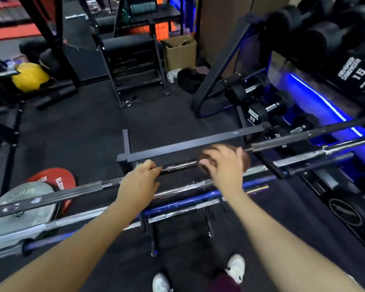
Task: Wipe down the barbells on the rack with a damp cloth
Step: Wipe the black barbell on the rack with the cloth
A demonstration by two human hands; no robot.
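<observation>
nearest the camera, two white shoes [236, 268] stand on the dark floor. above them several barbells lie across a low rack [128, 157], among them a blue bar [190, 197] and a chrome bar [177, 191], both with a streaky sheen; whether that is moisture or glare cannot be told.

left hand [140, 178]: fingers curled round the far dark barbell [180, 166], steadying it. right hand [223, 163]: curled over a brown cloth [247, 160] and pressing it onto the same barbell, just beside the left hand.

judgement on progress: wiping is under way on the far barbell, mid-shaft. its section running right toward the sleeve [282, 144] appears yet to be covered. which of the nearer bars are finished cannot be confirmed from this view; at least some work likely remains.

beyond: weight plates [19, 209] at left, a dumbbell rack [259, 110] with blue lighting at right, a cardboard box [180, 52] further back.

limits: the cloth is mostly hidden under the right hand, and its dampness is not visible. bar ends run out of frame on both sides. motion blur softens the hands and plate lettering.
</observation>
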